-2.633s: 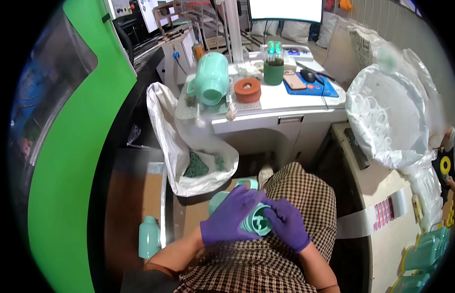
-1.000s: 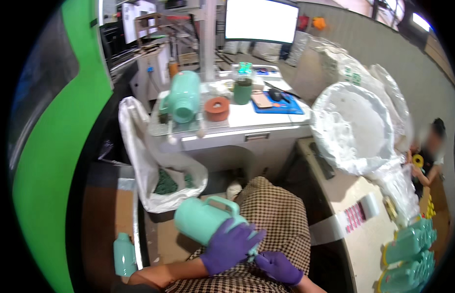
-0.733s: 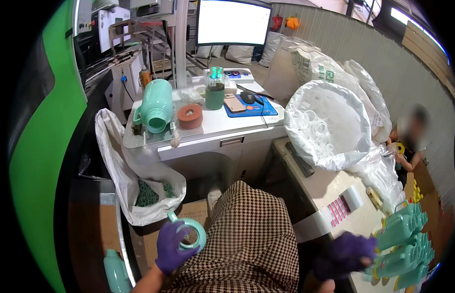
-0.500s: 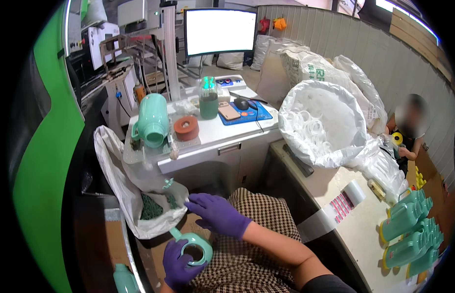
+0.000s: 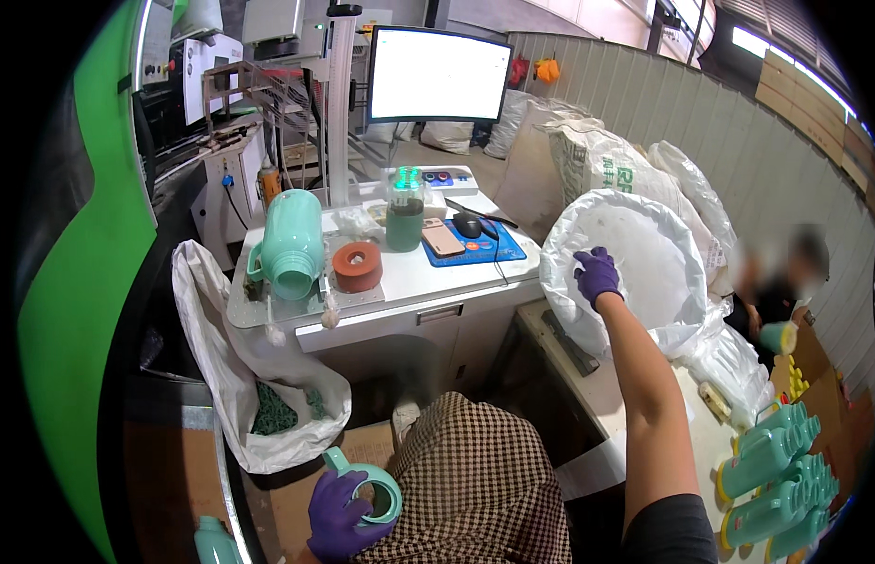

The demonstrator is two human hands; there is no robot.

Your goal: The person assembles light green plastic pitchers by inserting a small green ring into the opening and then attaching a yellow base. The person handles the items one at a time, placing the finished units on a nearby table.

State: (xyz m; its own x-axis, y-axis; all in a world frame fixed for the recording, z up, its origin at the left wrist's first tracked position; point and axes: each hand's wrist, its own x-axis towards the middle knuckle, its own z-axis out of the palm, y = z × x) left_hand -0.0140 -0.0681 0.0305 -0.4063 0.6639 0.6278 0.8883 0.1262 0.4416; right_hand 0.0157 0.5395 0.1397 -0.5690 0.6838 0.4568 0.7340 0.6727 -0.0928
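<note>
At centre right of the frame a large clear plastic bag stands open, its round mouth facing the viewer, with woven white sacks bearing green print behind it in the upper middle. A second white plastic bag, hung at the left edge of the white worktable, holds green scraps at lower left. On the table lie a mint-green plastic jug on its side, an orange tape roll and a blue mat.

The right hand, in a purple glove, is raised on an outstretched arm, its fingers curled over the near rim of the clear bag. The left hand, also gloved, sits low at bottom centre, closed round a mint-green jug with a handle, beside the checked lap.

Open floor shows between table and lap; more green bottles crowd the lower right.
</note>
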